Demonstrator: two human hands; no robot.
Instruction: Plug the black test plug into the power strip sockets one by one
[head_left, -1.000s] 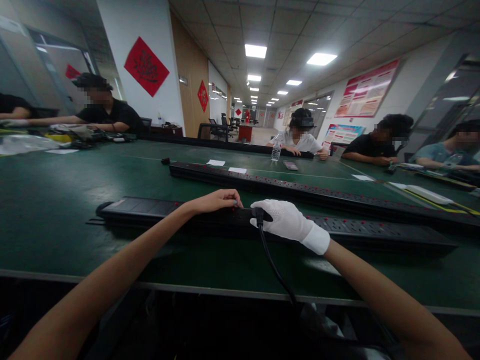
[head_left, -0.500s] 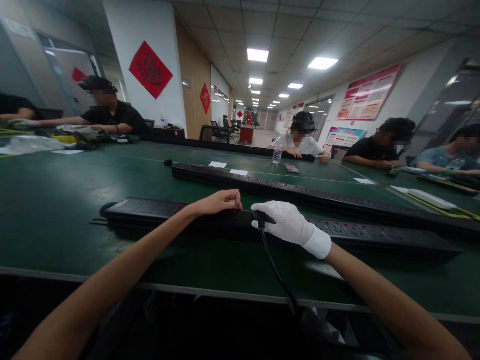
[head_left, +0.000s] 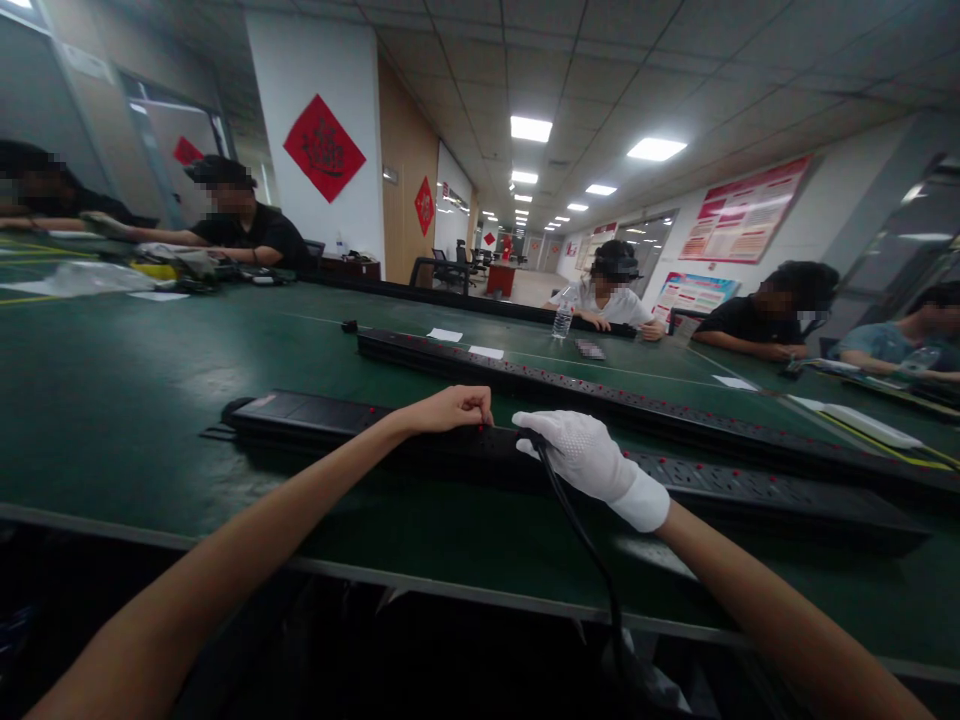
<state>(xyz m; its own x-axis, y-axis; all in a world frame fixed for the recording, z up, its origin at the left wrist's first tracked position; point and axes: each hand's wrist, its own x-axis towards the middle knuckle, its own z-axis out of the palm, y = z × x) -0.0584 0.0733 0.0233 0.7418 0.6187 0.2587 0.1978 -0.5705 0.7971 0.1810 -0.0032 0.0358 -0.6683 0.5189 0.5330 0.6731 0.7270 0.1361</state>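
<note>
A long black power strip (head_left: pixel 300 418) with red indicator lights and rows of sockets lies across the green table in front of me. My bare left hand (head_left: pixel 459 406) rests at its far edge, fingers curled in; whatever they hold, if anything, is hidden. To the right, my right hand (head_left: pixel 574 452), in a white glove, is closed around a black plug (head_left: pixel 534 438) at the strip's top face. From the plug a black cable (head_left: pixel 581 535) hangs down over the table's near edge. Whether the plug sits fully in a socket I cannot tell.
A second long power strip (head_left: pixel 465 362) lies parallel behind the first. Small white papers (head_left: pixel 486 352), a water bottle (head_left: pixel 562 320) and a phone-like item (head_left: pixel 590 349) are farther back. Several people wearing head gear sit around the table. Plastic wrap (head_left: pixel 97 280) lies at the left.
The view has shifted slightly, so everything sits a little lower and to the right. My right hand has tilted the plug, and its head is now mostly covered by the glove.
</note>
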